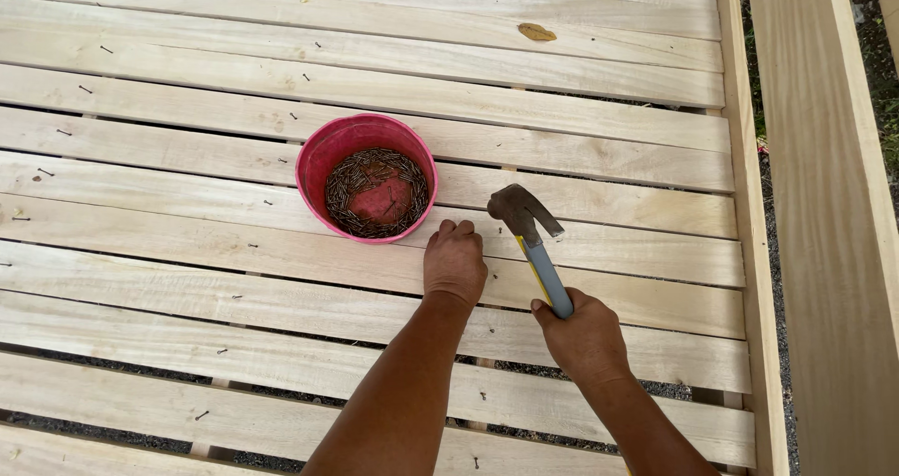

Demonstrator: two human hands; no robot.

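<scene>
My right hand [584, 337] grips the grey and yellow handle of a claw hammer [530, 242], whose rusty head is raised just right of my left hand. My left hand [454, 260] rests knuckles-up on a pale wooden slat [234, 251], fingers curled down against the wood; whether it pinches a nail is hidden. A pink plastic bowl [367, 177] with many small dark nails stands just left of and beyond that hand.
Pale wooden slats [375, 83] run left to right with narrow gaps between them. Loose nails [223, 351] lie scattered on them. A dry leaf [537, 32] lies far back. A wide upright board [824, 233] forms the right side, with ground beyond.
</scene>
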